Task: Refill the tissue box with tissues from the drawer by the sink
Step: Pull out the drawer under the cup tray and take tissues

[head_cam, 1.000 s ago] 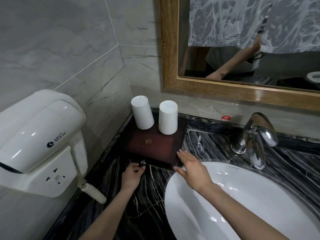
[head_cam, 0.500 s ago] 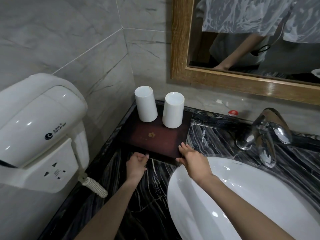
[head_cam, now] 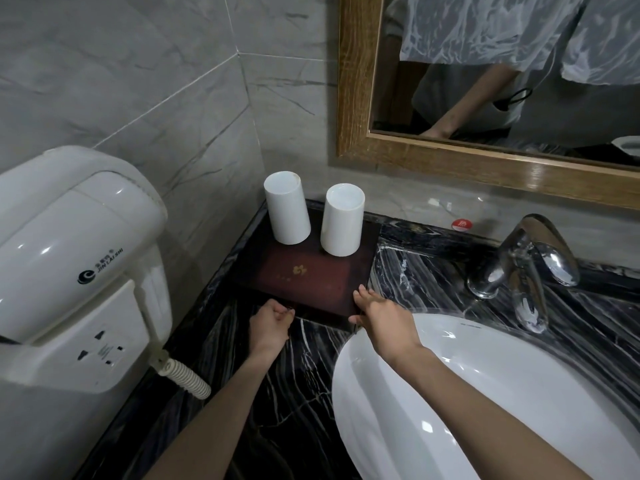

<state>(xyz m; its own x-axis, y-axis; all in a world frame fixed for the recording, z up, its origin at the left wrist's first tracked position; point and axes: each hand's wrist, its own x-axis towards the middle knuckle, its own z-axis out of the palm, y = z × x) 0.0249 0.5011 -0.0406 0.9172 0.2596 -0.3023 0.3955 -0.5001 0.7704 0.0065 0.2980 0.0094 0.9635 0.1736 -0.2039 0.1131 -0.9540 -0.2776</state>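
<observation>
A dark red-brown box with a drawer in its front face sits on the black marble counter, in the corner left of the sink. My left hand is at the front face with its fingers curled round the small drawer knob, which they hide. My right hand rests on the box's front right corner, fingers straight on the top and thumb against the front. The drawer front looks flush with the box. No tissues are in view.
Two white cups stand upside down on the back of the box. A white basin and chrome tap are to the right. A wall hair dryer with a coiled cord juts out at left, and a wood-framed mirror hangs above.
My left hand's fingers have closed over the knob, which showed between the fingertips a second ago. My right hand has slid slightly onto the box corner. The box has not moved.
</observation>
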